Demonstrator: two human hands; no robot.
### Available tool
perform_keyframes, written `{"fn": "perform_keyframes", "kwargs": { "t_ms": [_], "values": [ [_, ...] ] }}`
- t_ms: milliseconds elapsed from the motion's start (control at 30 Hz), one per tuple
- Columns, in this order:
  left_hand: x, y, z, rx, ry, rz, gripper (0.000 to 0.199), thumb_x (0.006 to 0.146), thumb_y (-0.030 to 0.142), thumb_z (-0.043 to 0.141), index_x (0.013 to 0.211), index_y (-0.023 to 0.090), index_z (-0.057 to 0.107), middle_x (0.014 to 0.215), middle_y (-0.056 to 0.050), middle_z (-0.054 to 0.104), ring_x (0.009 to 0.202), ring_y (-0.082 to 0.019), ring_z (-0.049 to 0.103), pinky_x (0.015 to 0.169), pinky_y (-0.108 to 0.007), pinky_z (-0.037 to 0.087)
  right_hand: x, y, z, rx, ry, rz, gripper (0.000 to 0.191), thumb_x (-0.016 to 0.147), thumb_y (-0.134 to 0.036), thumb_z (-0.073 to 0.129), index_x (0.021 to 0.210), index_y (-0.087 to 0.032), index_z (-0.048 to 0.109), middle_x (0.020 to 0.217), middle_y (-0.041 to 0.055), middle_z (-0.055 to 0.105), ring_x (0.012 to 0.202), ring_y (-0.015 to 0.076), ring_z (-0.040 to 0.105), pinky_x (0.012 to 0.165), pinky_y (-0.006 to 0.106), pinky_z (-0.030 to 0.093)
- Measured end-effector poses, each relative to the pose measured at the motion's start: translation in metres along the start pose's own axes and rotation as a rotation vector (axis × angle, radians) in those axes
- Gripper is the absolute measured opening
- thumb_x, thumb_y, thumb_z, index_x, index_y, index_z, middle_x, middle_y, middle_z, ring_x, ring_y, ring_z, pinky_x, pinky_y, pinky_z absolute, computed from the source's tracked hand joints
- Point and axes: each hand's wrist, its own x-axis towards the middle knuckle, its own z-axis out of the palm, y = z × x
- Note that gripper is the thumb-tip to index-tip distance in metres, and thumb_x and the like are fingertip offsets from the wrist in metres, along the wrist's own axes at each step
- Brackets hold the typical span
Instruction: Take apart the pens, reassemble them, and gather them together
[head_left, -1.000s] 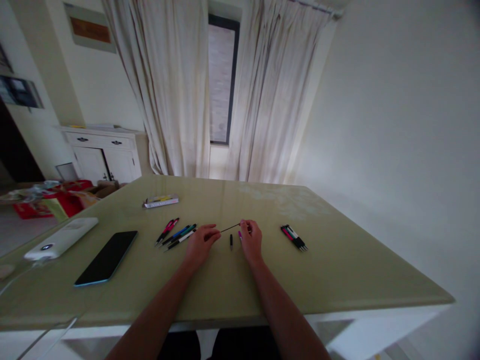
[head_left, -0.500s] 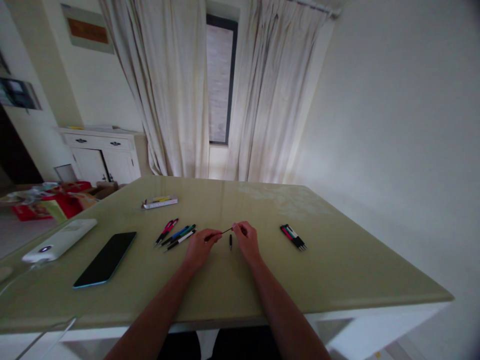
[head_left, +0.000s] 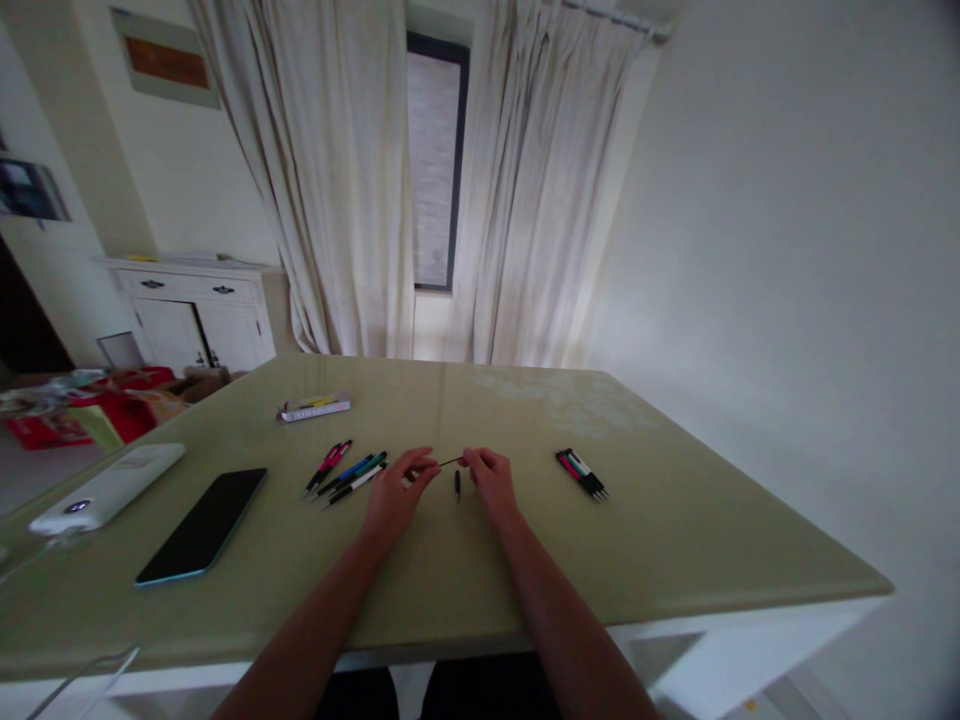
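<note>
My left hand [head_left: 396, 492] and my right hand [head_left: 489, 482] are close together above the table. A thin dark pen refill [head_left: 451, 461] spans the small gap between their fingertips. Both hands are closed in a pinch, one at each end of it; the ends are hidden by the fingers. Below the gap, a short black pen part [head_left: 457, 485] lies on the tabletop. Left of my left hand are a pen with a white barrel [head_left: 360, 482], a blue pen [head_left: 346, 473] and red-and-black pens [head_left: 328, 466]. To the right, several pens [head_left: 583, 474] lie side by side.
A black-screened phone [head_left: 202, 527] and a white device [head_left: 109, 490] with a cable lie on the table [head_left: 712, 540] at left. Farther back is a small box [head_left: 315, 408] with yellow items. A wall [head_left: 787, 300] runs along the right.
The view has shifted slightly, so the table things appear a little further left. The fingers of my left hand have shifted slightly on the refill; both hands stay close together.
</note>
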Motion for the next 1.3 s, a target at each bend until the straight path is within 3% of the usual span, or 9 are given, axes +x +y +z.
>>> {"fn": "perform_keyframes", "kwargs": {
  "t_ms": [100,167,267,367,467,633,833,1033,1300],
  "values": [
    [0.001,-0.007,0.004,-0.026,0.13,0.066,0.078,0.079,0.044,0.072,0.146,0.025,0.036,0.135,-0.012,0.06,0.109,-0.025,0.064,0.079,-0.036,0.054,0.001,0.004,0.0,0.072,0.03,0.038,0.037,0.08,-0.05,0.064,0.065,-0.017,0.072,0.047,-0.0028,0.049,0.044,0.0113,0.04,0.043,0.023,0.029],
    [0.0,-0.013,0.007,0.043,0.132,0.051,0.077,0.084,0.043,0.066,0.149,0.022,0.03,0.138,-0.015,0.056,0.11,-0.025,0.063,0.08,-0.037,0.054,0.002,0.008,0.0,0.148,0.072,0.097,0.037,0.079,-0.05,0.064,0.066,-0.017,0.07,0.046,-0.0038,0.046,0.041,0.0103,0.037,0.04,0.022,0.025],
    [-0.005,-0.018,0.01,0.239,-0.106,0.09,0.049,0.094,0.038,0.05,0.141,0.022,0.046,0.135,-0.013,0.06,0.116,-0.025,0.06,0.095,-0.043,0.049,0.005,0.011,-0.001,0.279,0.143,0.16,0.035,0.078,-0.05,0.064,0.065,-0.018,0.066,0.045,-0.0053,0.043,0.039,0.0098,0.035,0.038,0.022,0.026],
    [-0.012,-0.012,0.012,0.37,-0.435,0.288,0.038,0.096,0.036,0.047,0.133,0.032,0.058,0.143,-0.006,0.056,0.13,-0.024,0.051,0.109,-0.044,0.037,0.008,0.01,-0.002,0.335,0.184,0.151,0.033,0.076,-0.049,0.063,0.064,-0.018,0.063,0.045,-0.0053,0.043,0.039,0.0102,0.035,0.039,0.023,0.03],
    [-0.016,-0.003,0.013,0.385,-0.584,0.381,0.034,0.095,0.039,0.051,0.125,0.032,0.065,0.136,-0.005,0.062,0.124,-0.023,0.056,0.108,-0.041,0.038,0.009,0.009,-0.002,0.334,0.204,0.138,0.033,0.074,-0.05,0.064,0.063,-0.019,0.063,0.045,-0.0048,0.045,0.04,0.01,0.035,0.039,0.023,0.031],
    [-0.013,-0.006,0.014,0.346,-0.474,0.304,0.028,0.094,0.022,0.046,0.105,0.028,0.072,0.105,-0.004,0.072,0.103,-0.021,0.064,0.095,-0.035,0.048,0.009,0.01,-0.002,0.324,0.209,0.111,0.034,0.076,-0.05,0.064,0.063,-0.018,0.064,0.044,-0.0062,0.042,0.039,0.0093,0.033,0.04,0.023,0.031],
    [0.001,-0.021,0.006,0.136,-0.114,0.071,0.044,0.088,0.014,0.043,0.128,0.02,0.06,0.126,-0.01,0.063,0.099,-0.02,0.066,0.094,-0.038,0.052,0.008,0.009,-0.004,0.224,0.234,0.07,0.035,0.077,-0.051,0.066,0.064,-0.018,0.066,0.045,-0.0071,0.04,0.039,0.0092,0.035,0.042,0.024,0.033],
    [0.005,-0.022,0.001,0.0,-0.107,0.073,0.035,0.094,0.031,0.043,0.121,0.02,0.063,0.109,-0.008,0.071,0.101,-0.021,0.066,0.094,-0.04,0.052,0.005,0.002,-0.004,0.098,0.226,0.008,0.036,0.08,-0.049,0.063,0.063,-0.018,0.067,0.048,-0.0032,0.047,0.045,0.012,0.044,0.046,0.025,0.036],
    [0.003,-0.016,0.003,-0.04,-0.116,0.079,0.034,0.097,0.033,0.038,0.117,0.02,0.062,0.102,-0.008,0.069,0.096,-0.02,0.064,0.09,-0.037,0.051,0.004,0.003,-0.003,0.024,0.231,-0.026,0.035,0.083,-0.049,0.061,0.068,-0.017,0.068,0.058,0.0008,0.059,0.052,0.0146,0.052,0.051,0.026,0.04]
  ]
}}
